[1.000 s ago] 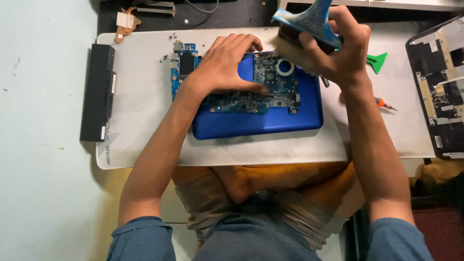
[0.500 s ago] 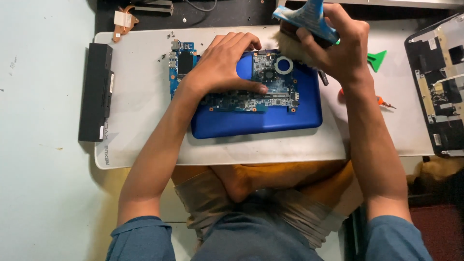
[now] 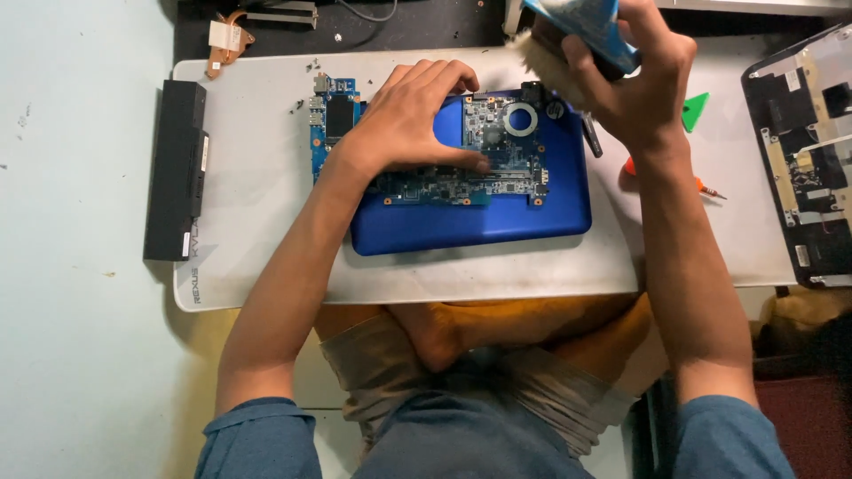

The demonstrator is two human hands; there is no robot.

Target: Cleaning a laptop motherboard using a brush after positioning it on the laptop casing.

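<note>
Right hand (image 3: 635, 84), its grip clamped on a blue-handled brush (image 3: 577, 27), hovers above the circuit board (image 3: 461, 160) on the blue laptop shell (image 3: 479, 217); left hand (image 3: 413, 115) lies flat, steadying it for light strokes.

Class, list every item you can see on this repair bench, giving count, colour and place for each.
circuit board: one, blue, on the blue cover
blue cover: one, mat centre
mat: one, white, on floor
battery pack: one, black, mat's left edge
pry tool: one, green, mat right
opened casing: one, black, far right
brush: one, blue-handled, in right hand
left hand: pressing the board
right hand: raised, gripping brush
</note>
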